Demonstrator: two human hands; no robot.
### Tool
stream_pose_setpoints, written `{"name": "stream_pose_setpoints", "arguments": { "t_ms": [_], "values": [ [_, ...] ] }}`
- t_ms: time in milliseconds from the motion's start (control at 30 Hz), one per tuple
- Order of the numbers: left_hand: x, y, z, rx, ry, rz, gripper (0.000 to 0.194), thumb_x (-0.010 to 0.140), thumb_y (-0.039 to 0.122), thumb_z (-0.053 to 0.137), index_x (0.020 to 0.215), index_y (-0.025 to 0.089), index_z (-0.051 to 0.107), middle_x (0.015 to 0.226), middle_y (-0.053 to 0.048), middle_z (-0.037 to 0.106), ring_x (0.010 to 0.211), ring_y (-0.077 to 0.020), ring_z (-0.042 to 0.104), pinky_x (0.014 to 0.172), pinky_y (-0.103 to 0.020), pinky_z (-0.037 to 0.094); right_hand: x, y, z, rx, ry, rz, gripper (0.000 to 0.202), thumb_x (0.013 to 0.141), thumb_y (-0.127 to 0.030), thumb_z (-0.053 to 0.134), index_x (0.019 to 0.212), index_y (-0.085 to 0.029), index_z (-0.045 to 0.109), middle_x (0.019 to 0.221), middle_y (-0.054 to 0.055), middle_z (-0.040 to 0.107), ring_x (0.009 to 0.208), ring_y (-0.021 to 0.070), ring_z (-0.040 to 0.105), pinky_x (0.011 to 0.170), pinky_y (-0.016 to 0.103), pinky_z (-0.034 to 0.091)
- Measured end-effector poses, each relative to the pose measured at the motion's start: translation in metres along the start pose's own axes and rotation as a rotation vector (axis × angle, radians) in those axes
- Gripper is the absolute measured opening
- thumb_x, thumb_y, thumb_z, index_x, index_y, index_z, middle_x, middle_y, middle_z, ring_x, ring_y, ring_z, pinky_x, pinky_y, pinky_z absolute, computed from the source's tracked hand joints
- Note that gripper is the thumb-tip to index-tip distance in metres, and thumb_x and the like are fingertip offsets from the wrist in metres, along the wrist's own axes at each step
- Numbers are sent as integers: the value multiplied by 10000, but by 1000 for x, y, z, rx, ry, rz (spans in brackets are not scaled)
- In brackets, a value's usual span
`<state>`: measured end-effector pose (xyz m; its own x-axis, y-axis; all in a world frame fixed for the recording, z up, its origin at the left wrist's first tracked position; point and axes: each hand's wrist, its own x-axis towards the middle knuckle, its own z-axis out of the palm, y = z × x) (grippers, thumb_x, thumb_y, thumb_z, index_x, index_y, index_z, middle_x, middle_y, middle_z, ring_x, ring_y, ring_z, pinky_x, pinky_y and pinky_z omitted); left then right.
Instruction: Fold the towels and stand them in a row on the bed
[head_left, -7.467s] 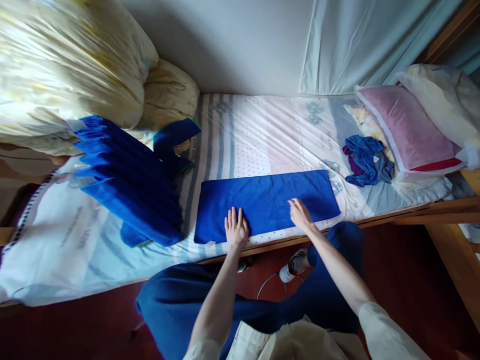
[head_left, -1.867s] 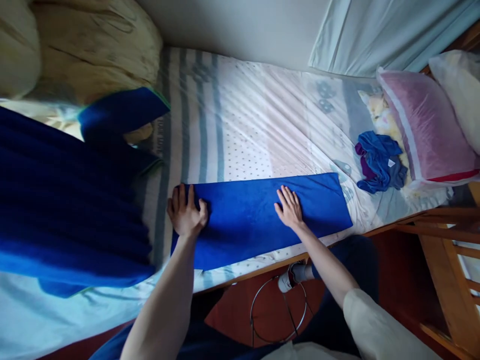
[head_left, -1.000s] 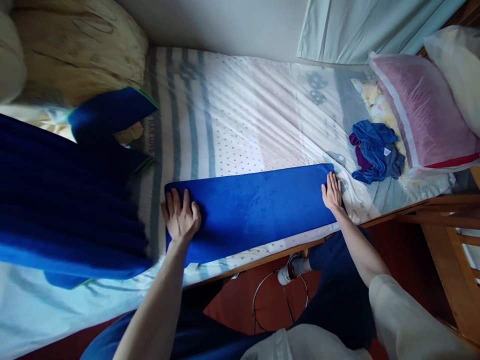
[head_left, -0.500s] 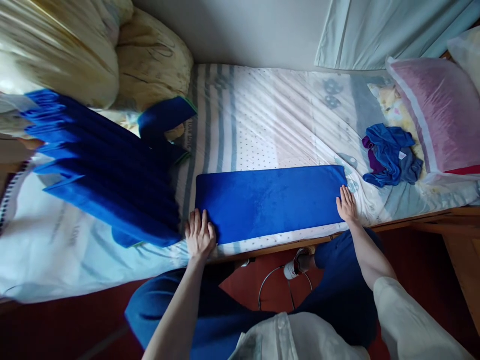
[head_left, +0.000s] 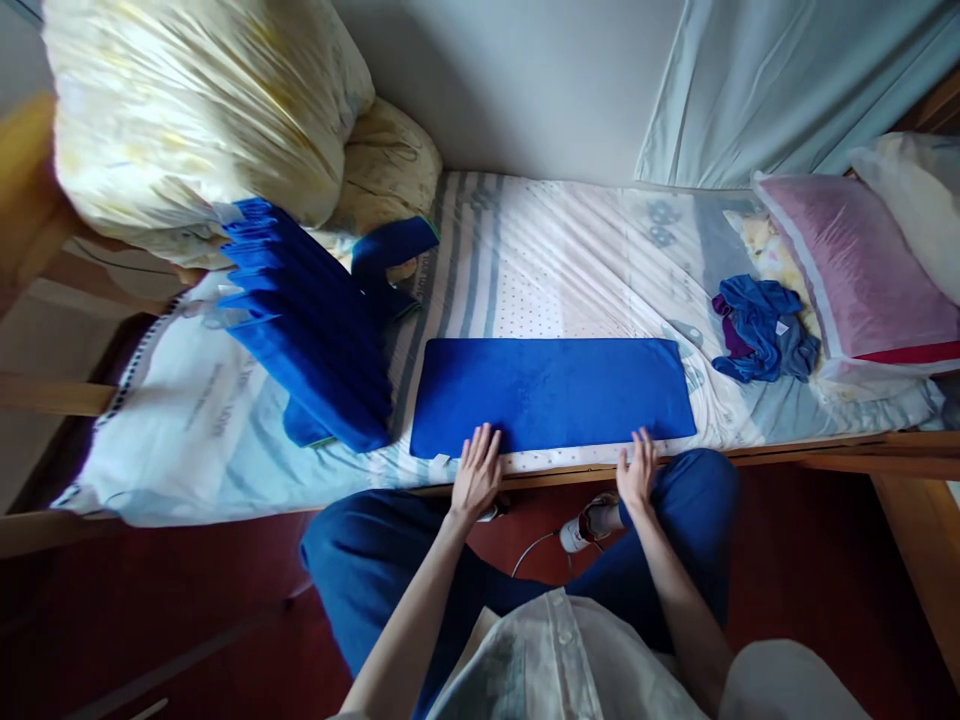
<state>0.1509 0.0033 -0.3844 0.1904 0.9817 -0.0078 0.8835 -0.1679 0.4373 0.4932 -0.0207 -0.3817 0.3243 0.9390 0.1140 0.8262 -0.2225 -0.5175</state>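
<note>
A blue towel (head_left: 555, 390) lies flat and smooth along the front of the bed, with a small white tag at its near left corner. My left hand (head_left: 478, 475) is at the towel's near edge, its fingers stretched out over the cloth. Over the same edge, farther right, my right hand (head_left: 637, 470) has its fingers extended; whether they touch the cloth I cannot tell. Neither hand grips anything. To the left leans a stack of folded blue towels (head_left: 315, 330), with another blue cloth (head_left: 390, 250) behind it.
A crumpled blue and purple cloth pile (head_left: 765, 330) lies right, beside a pink pillow (head_left: 862, 270). Large pale yellow bundles (head_left: 202, 110) stand at the back left. The wooden bed edge (head_left: 802, 450) runs in front of my knees. A curtain (head_left: 720, 100) hangs behind.
Both hands have left the towel's ends and moved inward along its near edge, the left going right and the right going left. The camera view has shifted left.
</note>
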Motion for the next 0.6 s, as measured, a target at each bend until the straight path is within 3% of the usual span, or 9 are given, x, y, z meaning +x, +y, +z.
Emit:
{"name": "stream_pose_setpoints", "arguments": {
  "t_ms": [100,233,333,433,600],
  "values": [
    [-2,22,12,-29,-129,226,592,1018,268,293,1596,165,369,1642,-139,376,1566,-258,253,1275,-512,241,-39,-48,20,459,-199,148,464,1002,-491,445,1241,-157,659,1197,187,713,1062,272,704,923,438,592],
    [-10,43,27,-17,-169,289,585,1018,239,287,1591,164,378,1627,-142,400,1549,-254,303,1273,-508,253,-53,-96,42,1011,-419,523,463,894,-571,616,1124,-173,672,946,107,766,693,198,721,617,309,608],
    [-17,48,32,-3,-146,252,592,1006,207,290,1590,167,380,1616,-140,420,1533,-253,342,1271,-518,255,-44,-113,51,1230,-425,721,421,815,-543,731,1016,-178,673,866,72,773,643,172,717,566,260,585],
    [-15,47,30,-5,-158,240,580,990,186,316,1556,170,442,1584,-141,470,1500,-258,403,1247,-511,303,-34,-118,58,1304,-375,866,373,768,-491,798,903,-173,658,830,76,777,644,171,723,573,258,593],
    [23,45,12,12,-250,216,479,988,188,359,1386,171,624,1455,-138,610,1355,-264,558,1082,-442,491,-24,-119,69,1348,-304,1055,296,745,-392,843,847,-182,661,828,74,787,626,165,711,610,269,608]
  ]
}}
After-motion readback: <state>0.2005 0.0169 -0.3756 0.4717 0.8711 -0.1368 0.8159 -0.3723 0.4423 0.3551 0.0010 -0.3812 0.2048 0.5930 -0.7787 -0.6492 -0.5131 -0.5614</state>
